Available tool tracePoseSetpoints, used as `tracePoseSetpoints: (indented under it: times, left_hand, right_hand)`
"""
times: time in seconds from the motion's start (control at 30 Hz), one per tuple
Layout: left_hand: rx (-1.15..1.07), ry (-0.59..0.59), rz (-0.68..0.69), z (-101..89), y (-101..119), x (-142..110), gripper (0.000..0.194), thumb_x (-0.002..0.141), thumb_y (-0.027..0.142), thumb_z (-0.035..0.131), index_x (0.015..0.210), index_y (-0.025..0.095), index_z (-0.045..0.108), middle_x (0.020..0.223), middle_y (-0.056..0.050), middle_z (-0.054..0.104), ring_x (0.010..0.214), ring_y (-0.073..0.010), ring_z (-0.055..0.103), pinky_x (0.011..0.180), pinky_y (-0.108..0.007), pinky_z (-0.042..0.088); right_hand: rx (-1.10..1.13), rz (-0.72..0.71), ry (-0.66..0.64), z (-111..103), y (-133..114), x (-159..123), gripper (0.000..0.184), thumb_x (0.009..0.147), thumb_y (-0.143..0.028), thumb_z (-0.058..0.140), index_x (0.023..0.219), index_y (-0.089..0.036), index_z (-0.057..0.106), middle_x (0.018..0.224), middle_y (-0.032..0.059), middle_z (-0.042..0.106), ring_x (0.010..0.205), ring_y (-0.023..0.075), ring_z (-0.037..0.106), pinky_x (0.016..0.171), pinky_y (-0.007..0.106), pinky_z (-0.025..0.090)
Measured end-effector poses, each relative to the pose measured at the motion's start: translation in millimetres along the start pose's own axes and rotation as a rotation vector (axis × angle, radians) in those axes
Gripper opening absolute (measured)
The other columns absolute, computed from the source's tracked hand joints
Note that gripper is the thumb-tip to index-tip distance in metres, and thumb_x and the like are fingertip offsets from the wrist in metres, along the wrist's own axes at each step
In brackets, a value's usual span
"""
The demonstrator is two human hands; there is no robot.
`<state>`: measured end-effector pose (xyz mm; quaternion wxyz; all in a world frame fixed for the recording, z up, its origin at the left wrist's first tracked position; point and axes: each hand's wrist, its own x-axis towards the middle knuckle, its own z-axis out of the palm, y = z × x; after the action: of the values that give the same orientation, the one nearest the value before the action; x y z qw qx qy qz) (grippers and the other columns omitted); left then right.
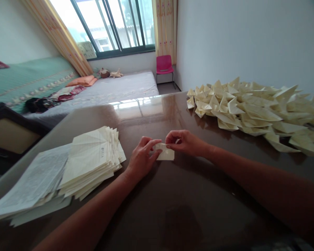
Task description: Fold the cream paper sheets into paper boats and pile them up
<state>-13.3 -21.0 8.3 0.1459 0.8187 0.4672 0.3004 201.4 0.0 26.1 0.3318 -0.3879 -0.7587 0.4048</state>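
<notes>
A small folded piece of cream paper [165, 154] is held just above the brown table, between my two hands. My left hand [144, 153] pinches its left side with thumb and fingers. At the paper's upper right edge, the thumb and forefinger of my right hand [184, 142] are closed on it. To the left lies a thick stack of creased cream sheets [87, 158], the top one bearing a little print. Folded paper boats [251, 108] are heaped on the table's right side.
Printed grey-white sheets [39, 177] lie left of the cream stack. The glossy brown table [146, 209] reaches toward a bed [131, 83]. Beyond stand a pink chair [164, 65] and a window. A dark chair [13, 136] is at the left edge.
</notes>
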Motion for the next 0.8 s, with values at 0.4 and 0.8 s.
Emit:
tracePoseSetpoints:
  times: [0.4,0.8]
  left_hand:
    - [-0.601,0.005,-0.225,7.6,-6,5,0.020,0.085,0.036,0.059,0.088,0.019,0.049,0.075,0.002,0.061,0.068,-0.0133,0.062,0.064,-0.025,0.052]
    - [0.220,-0.070,0.369,-5.5,-7,-1,0.018,0.093,0.025,0.047,0.097,0.022,0.065,0.093,-0.004,0.063,0.090,-0.0177,0.053,0.080,-0.029,0.047]
  right_hand:
    - [0.134,0.078,0.020,11,13,1,0.033,0.070,-0.032,0.073,0.093,-0.014,0.060,0.081,0.0017,0.065,0.071,0.0134,0.058,0.065,0.025,0.046]
    - [-0.993,-0.392,-0.063,0,4,-10,0.013,0.092,-0.025,0.051,0.092,-0.020,0.063,0.093,0.0049,0.066,0.089,0.0179,0.052,0.075,0.031,0.030]
